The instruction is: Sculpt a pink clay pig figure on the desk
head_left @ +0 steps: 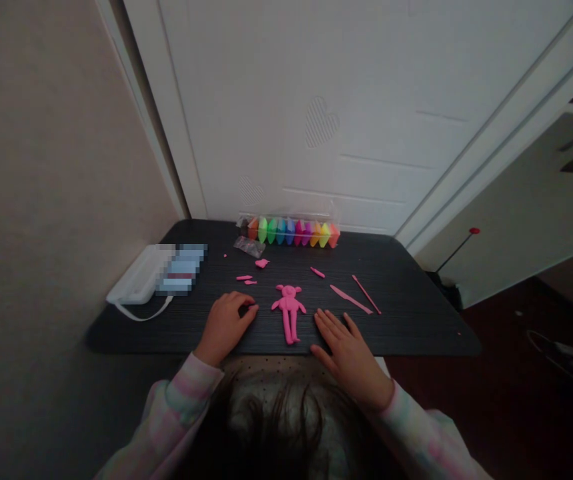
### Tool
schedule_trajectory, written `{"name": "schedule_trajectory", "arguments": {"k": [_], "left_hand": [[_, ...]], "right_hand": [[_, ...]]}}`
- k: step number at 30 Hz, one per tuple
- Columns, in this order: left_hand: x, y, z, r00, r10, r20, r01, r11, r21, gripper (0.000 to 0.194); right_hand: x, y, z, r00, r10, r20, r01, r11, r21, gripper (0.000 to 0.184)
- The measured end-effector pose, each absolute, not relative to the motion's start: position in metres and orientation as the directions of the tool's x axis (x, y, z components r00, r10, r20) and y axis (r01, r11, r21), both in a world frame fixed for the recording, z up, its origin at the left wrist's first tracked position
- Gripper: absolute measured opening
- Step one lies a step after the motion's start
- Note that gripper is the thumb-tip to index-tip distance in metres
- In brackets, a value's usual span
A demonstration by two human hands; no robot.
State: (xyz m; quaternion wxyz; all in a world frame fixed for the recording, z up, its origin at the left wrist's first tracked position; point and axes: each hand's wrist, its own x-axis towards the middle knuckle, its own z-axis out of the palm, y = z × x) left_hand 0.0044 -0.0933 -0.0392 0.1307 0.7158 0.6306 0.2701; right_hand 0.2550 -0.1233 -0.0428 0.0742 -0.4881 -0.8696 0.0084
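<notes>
A pink clay figure [289, 311] with round ears, two arms and long legs lies on the dark table between my hands. To its left my left hand [227, 323] rests on the tabletop, fingers loosely curved, thumb apart from them and nothing visible in it. My right hand [343, 347] lies flat to the right of the figure with fingers stretched out. Beyond that hand are a pink modelling knife [351, 299] and a thin pink stick [366, 294]. A small pink piece [317, 272], a pink clay lump [262, 264] and slim pink pieces [245, 277] lie farther back.
A clear pack of colourful clay packets [290, 232] stands at the table's back, with a crumpled clear wrapper [249, 247] before it. A white case [142, 275] with a strap sits at the left. The dark table [416, 313] meets a white door [266, 100].
</notes>
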Motion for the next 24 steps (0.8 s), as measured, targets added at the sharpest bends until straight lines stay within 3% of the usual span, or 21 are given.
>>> {"name": "schedule_trajectory", "arguments": {"k": [10, 16, 24], "left_hand": [[0.004, -0.093, -0.041, 0.053, 0.976, 0.211, 0.834, -0.160, 0.528, 0.020], [0.004, -0.093, -0.041, 0.051, 0.976, 0.211, 0.834, -0.158, 0.529, 0.019], [0.004, -0.094, -0.043, 0.051, 0.975, 0.216, 0.838, -0.159, 0.522, 0.019]], "right_hand": [[0.275, -0.089, -0.046, -0.412, 0.890, 0.195, 0.905, 0.425, -0.030, 0.055], [0.288, -0.082, -0.050, -0.382, 0.871, 0.309, 0.882, 0.443, -0.159, 0.039], [0.275, -0.076, -0.044, -0.327, 0.883, 0.335, 0.876, 0.417, -0.242, 0.021]]}}
